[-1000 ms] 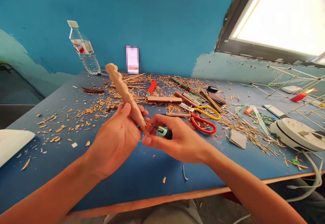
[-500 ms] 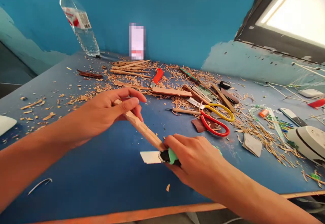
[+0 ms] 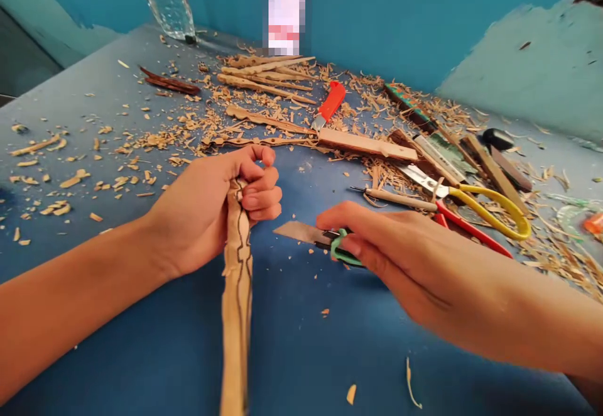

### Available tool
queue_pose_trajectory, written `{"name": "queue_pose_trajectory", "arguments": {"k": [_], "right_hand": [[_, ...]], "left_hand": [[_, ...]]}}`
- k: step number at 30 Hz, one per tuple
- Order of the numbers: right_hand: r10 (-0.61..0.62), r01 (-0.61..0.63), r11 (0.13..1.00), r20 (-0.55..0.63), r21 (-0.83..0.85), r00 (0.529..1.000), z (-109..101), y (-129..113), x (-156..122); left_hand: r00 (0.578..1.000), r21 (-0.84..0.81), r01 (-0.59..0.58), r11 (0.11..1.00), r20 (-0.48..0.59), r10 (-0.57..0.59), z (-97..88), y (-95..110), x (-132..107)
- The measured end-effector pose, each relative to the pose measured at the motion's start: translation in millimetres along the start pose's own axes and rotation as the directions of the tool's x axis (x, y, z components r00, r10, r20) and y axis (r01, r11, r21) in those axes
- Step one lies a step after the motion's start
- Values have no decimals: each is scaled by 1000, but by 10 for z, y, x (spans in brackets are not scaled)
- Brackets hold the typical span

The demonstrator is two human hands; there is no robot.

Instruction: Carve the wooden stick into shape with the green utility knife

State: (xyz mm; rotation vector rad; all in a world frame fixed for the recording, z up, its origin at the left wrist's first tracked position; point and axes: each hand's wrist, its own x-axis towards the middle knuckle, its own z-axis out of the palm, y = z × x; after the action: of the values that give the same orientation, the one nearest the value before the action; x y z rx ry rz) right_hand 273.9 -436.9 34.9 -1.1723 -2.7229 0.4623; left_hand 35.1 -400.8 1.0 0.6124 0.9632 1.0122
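Note:
My left hand (image 3: 217,208) is closed around the upper end of a wooden stick (image 3: 237,290). Dark wavy lines are drawn along the stick, its edge is notched, and its near end runs out of view at the bottom. In my right hand (image 3: 400,252) is a utility knife (image 3: 346,246) with a green and black handle, gripped between thumb and fingers. Its broad blade (image 3: 296,230) points left toward the stick, with a gap between the two.
Wood shavings lie across the blue table (image 3: 292,353). Behind my hands are carved sticks (image 3: 268,80), a red-handled cutter (image 3: 332,102), a wood block (image 3: 365,144) and a slim pointed tool (image 3: 400,199). Scissors (image 3: 494,212) lie beyond my right hand; a bottle (image 3: 169,1) stands at back left.
The stick has swung from slanting under both hands to pointing toward me. My left hand has closed on it; my right hand has come off it with the knife. The view has tipped down.

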Motion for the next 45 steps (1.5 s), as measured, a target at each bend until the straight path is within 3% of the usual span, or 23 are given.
{"name": "queue_pose_trajectory", "arguments": {"k": [3,5,10,14,19,26,31,36,45], "right_hand": [[-61,60,997,21,56,998,81,-78,167],[-78,79,996,-28,35,997,158,-121,273],[-126,96,981,-174,-170,977,352,-204,454],[-163,103,948,-181,-302,970,445,-274,499],[-207,113,893,-173,-435,963,457,-306,516],[-315,198,844,-164,-498,935,454,-281,539],[-323,245,846,-90,-473,942,460,-237,554],[-221,231,886,70,-402,973,481,-200,582],[-226,276,937,230,-216,947,420,-122,684]], "left_hand": [[1000,32,-18,999,-6,18,22,-13,4],[999,45,-34,998,-32,35,44,-17,0],[987,77,-93,993,-124,102,95,-50,-11],[970,89,-132,987,-194,148,108,-94,-1],[948,137,-81,987,-296,119,135,-95,13],[947,147,-28,989,-311,73,154,-95,0],[939,192,-39,981,-329,101,148,-142,21],[945,263,-90,961,-281,166,73,-213,90],[944,279,-140,950,-253,213,81,-228,66]]}}
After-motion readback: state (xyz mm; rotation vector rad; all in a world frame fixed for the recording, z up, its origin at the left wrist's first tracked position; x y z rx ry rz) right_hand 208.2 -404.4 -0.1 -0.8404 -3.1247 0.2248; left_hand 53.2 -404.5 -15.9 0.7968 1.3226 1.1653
